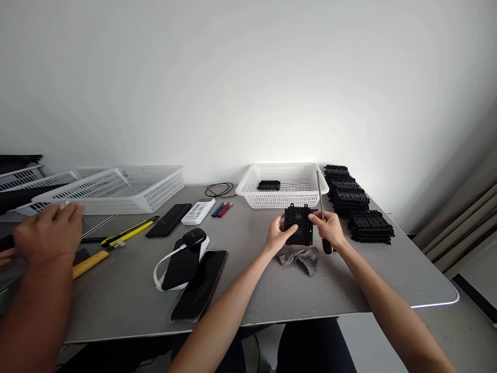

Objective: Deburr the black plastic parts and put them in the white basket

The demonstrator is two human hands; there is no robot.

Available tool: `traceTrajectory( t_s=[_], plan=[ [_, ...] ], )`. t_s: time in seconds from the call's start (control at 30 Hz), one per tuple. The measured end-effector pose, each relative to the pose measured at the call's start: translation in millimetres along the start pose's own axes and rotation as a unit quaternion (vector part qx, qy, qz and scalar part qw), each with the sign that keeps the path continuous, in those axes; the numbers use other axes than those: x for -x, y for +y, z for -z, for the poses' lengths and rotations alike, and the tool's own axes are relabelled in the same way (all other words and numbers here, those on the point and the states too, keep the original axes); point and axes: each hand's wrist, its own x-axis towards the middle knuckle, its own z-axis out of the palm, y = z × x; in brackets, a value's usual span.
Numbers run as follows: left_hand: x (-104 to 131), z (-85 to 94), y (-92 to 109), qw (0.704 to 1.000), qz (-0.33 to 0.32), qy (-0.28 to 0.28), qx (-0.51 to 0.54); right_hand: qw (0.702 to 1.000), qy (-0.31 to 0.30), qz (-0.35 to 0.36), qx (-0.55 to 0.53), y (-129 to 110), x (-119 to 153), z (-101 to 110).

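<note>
Both your hands are busy. Left hand grasps the black panel by its left side, thumb lying over the face. Right hand grips the screwdriver, shaft up, handle down, with fingertips also at the panel's right edge. How firmly they press there, can't tell. Panel is held up over the worktop, above the grey cloth and in front of the white basket.

To handle it well: keep your left thumb flat and off the toothed edge, support the panel from behind, and keep the blade pointing away from your left fingers. Holding part and tool in one grip looks awkward, so steady the panel with the left. The small knobs probably don't like being pried; go easy, work close to the edge.

Materials: panel looks like dark moulded plastic, roughly rectangular, smooth middle, knobbly sides. Screwdriver has a slim metal shaft, yellow-and-black handle. Cloth is soft, crumpled. Basket is white perforated plastic with a rolled-looking rim; a similar dark piece lies inside. Stacked black pieces to your right share the ridged, knobbly outline. Worktop surface is grey, fabric-like, pale edging. Another person's hand is well off to your left.
</note>
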Motion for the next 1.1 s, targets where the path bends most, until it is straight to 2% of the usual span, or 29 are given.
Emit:
traceTrajectory(
  t_s=[0.1, 0.27, 0.33, 0.5, 0.67, 0.87, 1.0, 1.1],
  plan=[
    [1.0, -2.0, -0.6, 0.999, -0.038, -0.007, -0.022, 1.0, 0.001, 0.005, 0.011, -0.1, 1.3, -0.9],
    [-2.9, 1.7, -8.3, 0.992, -0.092, 0.058, -0.061, 0.993, 0.034, 0.051, 0.105, -2.1, 3.7, 0.3],
    [-3.8, 3.8, -12.4, 0.988, -0.099, 0.085, -0.082, 0.984, 0.027, 0.074, 0.161, -3.5, 5.2, 0.7],
    [-1.4, 4.2, -22.4, 0.979, -0.088, 0.133, -0.125, 0.946, -0.02, 0.126, 0.298, -5.3, 11.8, -3.1],
    [2.5, 0.1, -26.6, 0.977, -0.083, 0.145, -0.134, 0.904, -0.024, 0.136, 0.404, -5.5, 14.8, -5.9],
    [0.9, -1.5, -24.2, 0.977, -0.093, 0.146, -0.128, 0.893, 0.006, 0.113, 0.437, -9.0, 12.3, -0.6],
    [1.1, -0.7, -22.7, 0.978, -0.088, 0.149, -0.119, 0.9, -0.016, 0.118, 0.419, -10.4, 14.5, -2.7],
    [2.8, -1.4, -21.9, 0.979, -0.079, 0.154, -0.106, 0.894, -0.026, 0.13, 0.429, -11.8, 16.4, -4.6]
  ],
)
